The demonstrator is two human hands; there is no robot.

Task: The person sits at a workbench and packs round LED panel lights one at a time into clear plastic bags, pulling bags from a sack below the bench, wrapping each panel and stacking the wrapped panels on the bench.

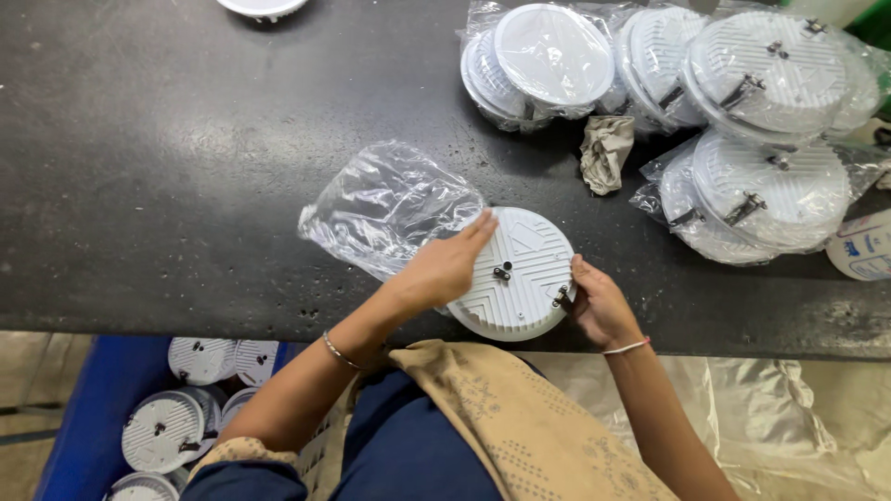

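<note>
Near table edge (186, 315): round white ribbed-metal lamp housing (516, 272), back face up, slightly overhanging, no long axis. Left hand (444, 269) flat on it, fingers extended toward far right; right hand (599, 306) pinching spring clip (562, 297) at rim. Clear crumpled plastic bag (385, 206) touching housing's left. Open dark table beyond and leftward. Farther right: bagged housings (742, 111), crumpled cloth (605, 151).

Both forearms are reaching forward from the body, bare, each with a thin band at the wrist. Left hand (444, 269) is lying flat, palm down, fingers extended and together. Right hand (599, 306) is curling, fingertips pinching inward toward the left.
</note>
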